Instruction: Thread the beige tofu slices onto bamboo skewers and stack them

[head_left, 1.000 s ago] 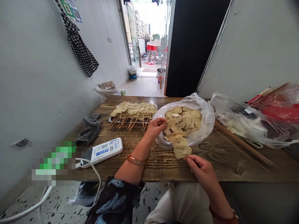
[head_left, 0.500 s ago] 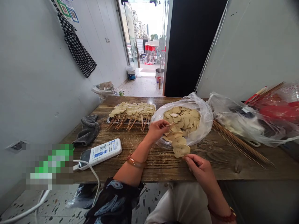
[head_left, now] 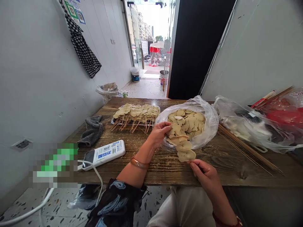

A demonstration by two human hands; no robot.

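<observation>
My right hand (head_left: 204, 173) is closed on the lower end of a skewer (head_left: 190, 162) that carries several pale, thin round slices (head_left: 186, 155). At the skewer's far end, my left hand (head_left: 161, 134) pinches another pale slice (head_left: 175, 128), its flat face turned towards me. Just beyond the hands, a clear plastic bag (head_left: 210, 121) lies wide open, heaped with loose slices (head_left: 193, 121) of the same kind. Left of the bag, finished-looking skewers of slices (head_left: 136, 111) are stacked on a tray (head_left: 113, 121), sticks pointing towards me.
A grey cloth (head_left: 91, 132) and a white power bank (head_left: 104, 155) with a cable lie on the left of the wooden table (head_left: 161, 176). Bare bamboo skewers (head_left: 251, 148) lie at right beside plastic bags (head_left: 255, 123). A doorway opens beyond the table.
The slice in my left hand has turned from edge-on to flat, near the skewer's far end. My right hand still grips the stick. The whole view has shifted slightly.
</observation>
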